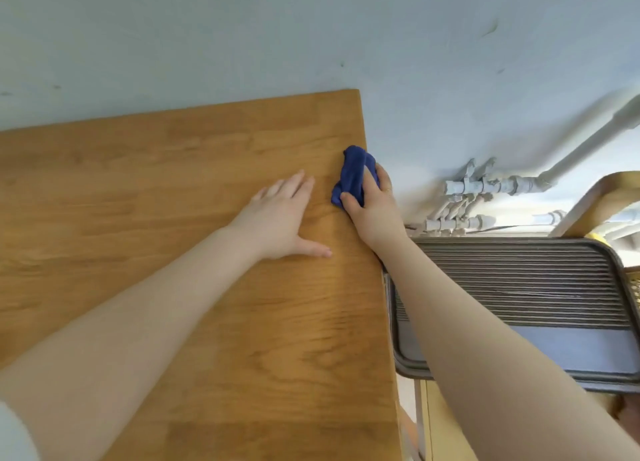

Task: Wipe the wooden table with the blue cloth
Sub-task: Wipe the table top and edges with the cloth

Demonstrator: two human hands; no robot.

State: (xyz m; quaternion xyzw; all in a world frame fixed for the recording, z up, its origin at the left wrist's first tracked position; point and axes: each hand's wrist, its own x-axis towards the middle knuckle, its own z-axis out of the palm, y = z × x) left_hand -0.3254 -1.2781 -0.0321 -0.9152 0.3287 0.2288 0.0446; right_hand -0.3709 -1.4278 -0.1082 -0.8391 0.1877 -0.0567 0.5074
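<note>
You are in what looks like a plain room of a home, perhaps a utility corner. The wooden table (173,190) at centre left stands against a pale blue painted wall (242,34). At right, white painted pipes (491,186) with valves run along the wall above a ribbed grey step stool (512,280).

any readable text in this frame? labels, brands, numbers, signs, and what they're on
None: no text, label, brand, number or sign is readable in the head view.
blue cloth: no tag or print shows.
wooden table: bare wood grain only.
grey ribbed step beside the table: no marking visible.
white pipes and wall: a few dark scuffs, not writing.
right hand: grips the cloth; left hand lies flat on the table.
</note>
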